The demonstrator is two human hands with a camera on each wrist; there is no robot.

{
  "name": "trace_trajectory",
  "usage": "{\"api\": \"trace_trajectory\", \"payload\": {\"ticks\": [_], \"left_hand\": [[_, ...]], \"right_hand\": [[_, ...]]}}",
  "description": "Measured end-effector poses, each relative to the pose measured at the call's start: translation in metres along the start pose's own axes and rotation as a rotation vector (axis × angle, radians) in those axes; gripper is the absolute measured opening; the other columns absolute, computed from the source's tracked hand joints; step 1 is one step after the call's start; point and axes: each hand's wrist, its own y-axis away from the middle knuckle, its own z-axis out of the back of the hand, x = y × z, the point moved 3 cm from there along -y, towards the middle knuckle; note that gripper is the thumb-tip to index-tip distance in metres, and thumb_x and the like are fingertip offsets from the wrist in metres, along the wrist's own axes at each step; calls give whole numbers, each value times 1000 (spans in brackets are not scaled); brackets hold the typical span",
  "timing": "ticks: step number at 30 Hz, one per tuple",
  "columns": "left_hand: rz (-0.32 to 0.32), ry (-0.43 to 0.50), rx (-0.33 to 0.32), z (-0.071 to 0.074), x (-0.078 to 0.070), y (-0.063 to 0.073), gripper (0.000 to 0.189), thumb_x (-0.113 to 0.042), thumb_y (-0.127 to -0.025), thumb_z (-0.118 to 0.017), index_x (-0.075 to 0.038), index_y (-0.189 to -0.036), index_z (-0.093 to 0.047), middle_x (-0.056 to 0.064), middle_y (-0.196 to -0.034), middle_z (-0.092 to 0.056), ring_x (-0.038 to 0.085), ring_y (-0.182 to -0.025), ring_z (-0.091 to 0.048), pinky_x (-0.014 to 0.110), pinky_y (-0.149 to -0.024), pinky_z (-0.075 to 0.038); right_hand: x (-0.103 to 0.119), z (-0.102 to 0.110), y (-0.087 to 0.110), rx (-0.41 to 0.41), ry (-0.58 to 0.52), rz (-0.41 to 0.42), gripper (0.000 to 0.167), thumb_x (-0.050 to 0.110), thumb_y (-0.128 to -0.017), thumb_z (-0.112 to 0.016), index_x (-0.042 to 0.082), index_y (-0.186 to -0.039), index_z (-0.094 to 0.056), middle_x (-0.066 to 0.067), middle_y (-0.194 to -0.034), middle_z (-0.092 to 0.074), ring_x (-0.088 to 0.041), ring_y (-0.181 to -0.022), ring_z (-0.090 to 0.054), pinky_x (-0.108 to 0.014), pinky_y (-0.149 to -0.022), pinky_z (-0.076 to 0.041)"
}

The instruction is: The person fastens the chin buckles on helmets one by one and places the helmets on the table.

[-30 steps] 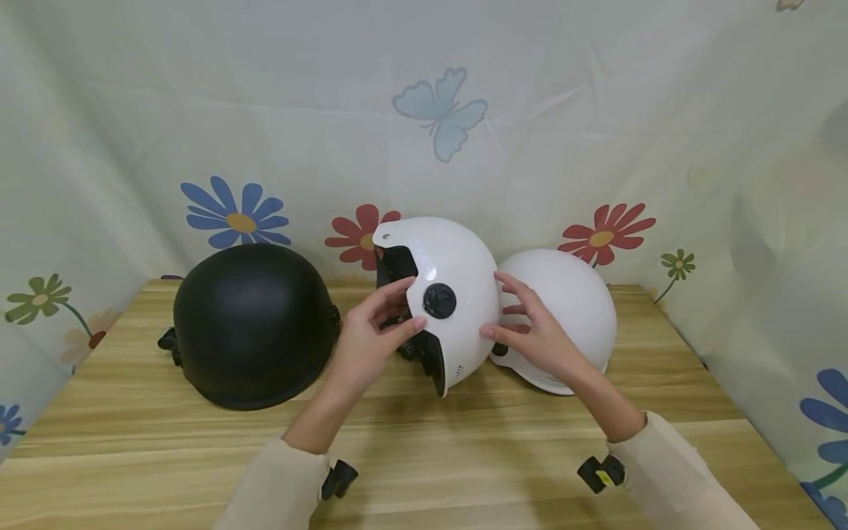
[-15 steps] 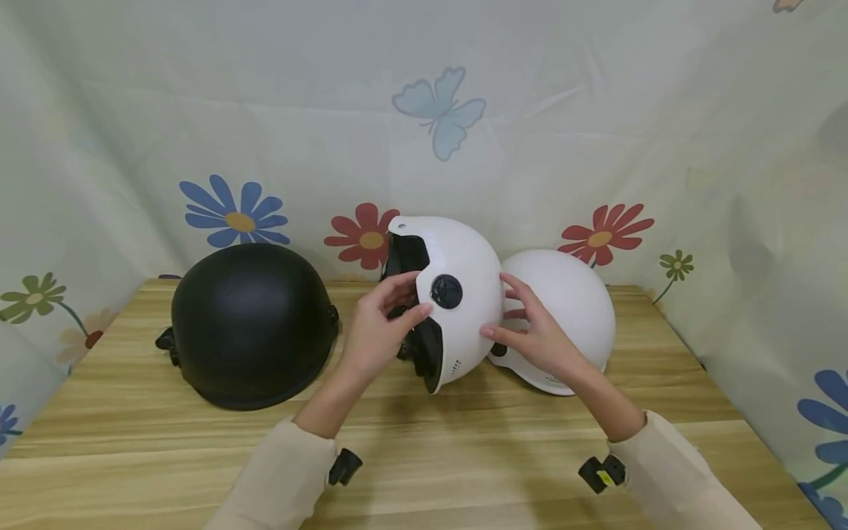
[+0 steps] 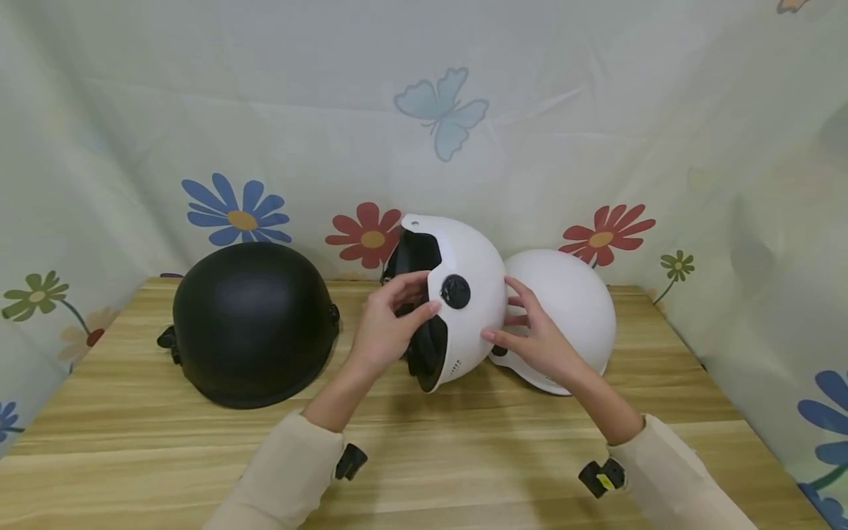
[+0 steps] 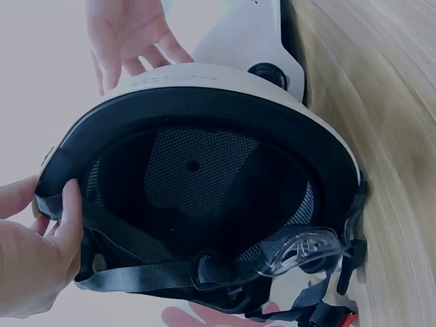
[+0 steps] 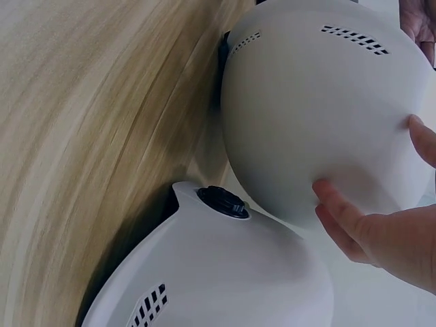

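A white helmet (image 3: 473,258) with a black round cap on its side is held tipped sideways, its opening toward the left. My left hand (image 3: 384,320) grips the rim by that cap, thumb outside and fingers reaching inside. The left wrist view looks into the black lining (image 4: 197,170), with a grey chin strap (image 4: 143,278) and a clear plastic piece (image 4: 306,252) hanging across the opening. On the crown side, the thumb and fingertips of my right hand (image 5: 395,238) press against the smooth shell, spread and not wrapped round anything.
A second white helmet (image 3: 583,309) sits dome up on the wooden table (image 3: 450,471), close behind the right hand. To the left stands a black helmet (image 3: 252,324). A flower-printed cloth (image 3: 298,132) hangs behind the table.
The held helmet has turned and shifted slightly right, showing more of its dark inside. My left hand moved right and a little up with its rim; the right hand stayed nearly still.
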Motion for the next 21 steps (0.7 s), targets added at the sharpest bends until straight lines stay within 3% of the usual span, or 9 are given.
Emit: {"api": "trace_trajectory", "payload": {"ticks": [4, 10, 21], "left_hand": [[4, -24, 13, -3, 0, 0, 36, -7, -84, -66, -4, -119, -58, 11, -112, -62, 22, -100, -56, 35, -81, -50], [-8, -156, 18, -5, -2, 0, 32, -10, -83, -67, -6, -114, -62, 9, -110, -63, 20, -101, -58, 38, -87, -47], [25, -135, 77, 0, 5, 5, 34, -12, -82, -68, -10, -116, -63, 6, -107, -63, 18, -97, -57, 33, -84, -49]], "right_hand": [[-2, -2, -1, 5, -7, -13, 87, 31, -81, -69, 21, -146, -13, -21, -137, -30, -40, -113, -46, -48, -84, -46], [-7, -5, -2, 12, -27, -15, 88, 30, -80, -70, 21, -146, -12, -22, -136, -30, -37, -107, -51, -44, -81, -49], [-3, -4, -2, -5, -21, -33, 83, 30, -82, -68, 21, -146, -16, -20, -136, -31, -37, -108, -50, -47, -83, -47]]}}
